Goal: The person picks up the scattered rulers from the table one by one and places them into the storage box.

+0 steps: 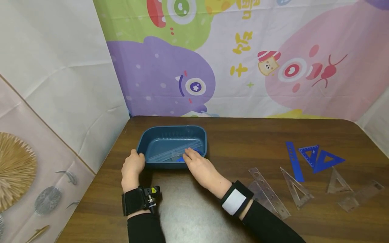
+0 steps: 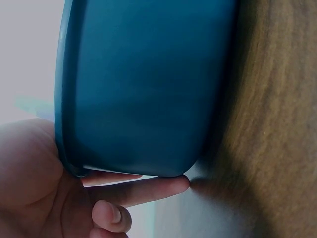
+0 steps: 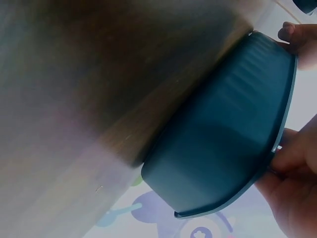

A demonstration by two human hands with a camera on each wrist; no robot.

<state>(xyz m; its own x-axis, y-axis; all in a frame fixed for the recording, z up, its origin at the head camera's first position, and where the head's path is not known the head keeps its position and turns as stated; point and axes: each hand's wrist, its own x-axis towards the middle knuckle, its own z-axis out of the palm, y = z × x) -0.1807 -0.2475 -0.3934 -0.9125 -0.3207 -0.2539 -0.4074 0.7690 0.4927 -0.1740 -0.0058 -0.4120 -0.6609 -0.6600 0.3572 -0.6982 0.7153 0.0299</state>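
Observation:
A dark teal plastic box [image 1: 170,165] rests on the table. My left hand [image 1: 132,166] grips its front left corner; in the left wrist view, the palm is against the rim and one finger [image 2: 153,191] lies along the outer side wall. Over the front rim reaches my right hand [image 1: 205,170], its fingers fairly straight inside the box. Just under those fingertips shows a blue plastic piece [image 1: 180,159], partly covered. Clear rulers [image 1: 168,153] lie slanted across the box floor. The right thumb is hidden in the head view.
Right of the box lie a blue ruler [image 1: 294,162], blue set squares [image 1: 328,166], clear set squares [image 1: 299,194], a clear ruler with holes [image 1: 268,192] overlapping a clear protractor [image 1: 261,195], and another clear ruler [image 1: 369,190]. A cartoon-printed cloth [image 1: 237,94] hangs behind the wooden table [image 1: 237,135].

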